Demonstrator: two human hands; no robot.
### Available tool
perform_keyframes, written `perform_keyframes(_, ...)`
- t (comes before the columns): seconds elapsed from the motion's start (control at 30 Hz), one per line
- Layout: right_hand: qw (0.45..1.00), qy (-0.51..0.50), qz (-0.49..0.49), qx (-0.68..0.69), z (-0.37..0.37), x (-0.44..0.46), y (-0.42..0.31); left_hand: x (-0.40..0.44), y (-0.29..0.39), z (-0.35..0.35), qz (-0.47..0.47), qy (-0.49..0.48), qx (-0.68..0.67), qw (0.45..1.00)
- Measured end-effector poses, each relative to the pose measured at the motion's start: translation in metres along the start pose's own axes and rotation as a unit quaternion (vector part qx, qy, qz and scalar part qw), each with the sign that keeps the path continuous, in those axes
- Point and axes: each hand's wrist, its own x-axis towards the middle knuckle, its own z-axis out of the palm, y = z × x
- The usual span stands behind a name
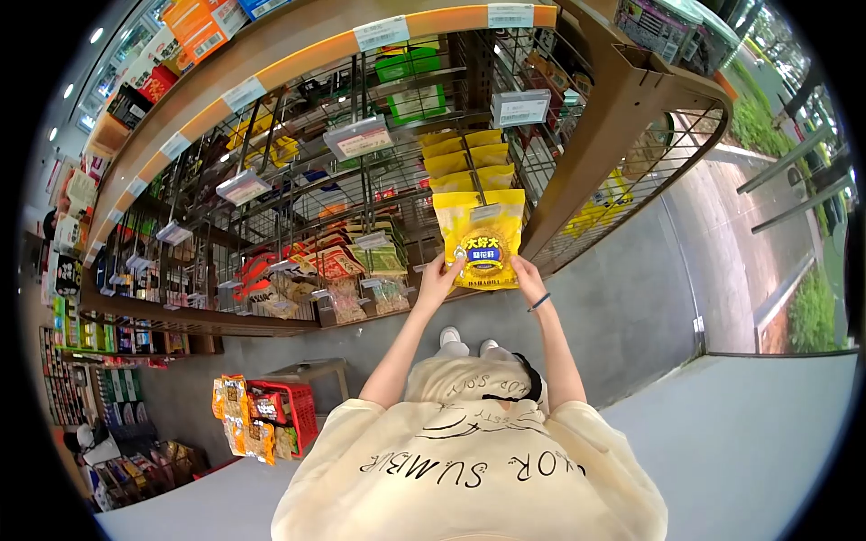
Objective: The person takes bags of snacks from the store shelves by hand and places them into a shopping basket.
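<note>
A yellow snack bag [481, 225] with a blue label and Chinese lettering hangs at the front of a shelf hook. At its lower left edge, my left hand [436, 279] pinches the bag, thumb on the front. My right hand [529, 278], with a dark band on the wrist, grips the opposite lower edge. Behind this bag, several similar yellow bags [446, 166] hang in a row on the hook. A small price tag [485, 213] at the hook's end lies in front of the bag's upper part.
Left of the bags, a wire-backed rack holds red and green packets [338, 261]. A brown shelf post [582, 149] rises close on the right. Behind on the left, a red basket [302, 417] holds packets, with orange packs [236, 415] beside it. A glass wall shows outdoors at right.
</note>
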Motion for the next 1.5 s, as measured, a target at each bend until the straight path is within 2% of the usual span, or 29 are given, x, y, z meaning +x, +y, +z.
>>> perform_keyframes(0.13,1.000,0.012,0.019,0.018,0.006,-0.005,-0.009,-0.005,0.002,0.006,0.001,0.024,-0.044,0.999)
perform_keyframes(0.37,0.999,-0.011,-0.005,0.030,0.005,-0.011,-0.019,-0.019,0.018,0.016,0.021,0.095,-0.035,0.995)
perform_keyframes(0.53,1.000,0.003,-0.002,0.027,0.007,-0.021,-0.030,-0.029,0.032,0.016,-0.032,0.092,0.024,0.995)
perform_keyframes(0.67,1.000,-0.004,0.002,0.020,0.004,-0.027,-0.032,-0.041,0.049,0.019,-0.035,0.102,0.039,0.993)
perform_keyframes(0.77,0.999,-0.013,-0.005,0.030,0.000,-0.028,-0.031,-0.044,0.047,0.023,-0.006,0.124,0.001,0.992)
perform_keyframes(1.07,0.999,-0.033,-0.011,0.028,-0.004,-0.041,-0.033,-0.064,0.072,0.028,-0.030,0.132,0.038,0.990)
perform_keyframes(1.23,0.998,-0.059,0.023,0.010,-0.010,-0.056,-0.018,-0.095,0.056,0.036,-0.060,0.152,-0.019,0.986)
perform_keyframes(1.33,0.995,-0.077,0.066,0.020,-0.013,-0.069,-0.004,-0.119,0.049,0.039,-0.095,0.174,0.005,0.980)
perform_keyframes(1.5,0.971,-0.145,0.147,0.124,-0.006,-0.091,0.010,-0.158,0.042,0.040,-0.110,0.200,-0.045,0.973)
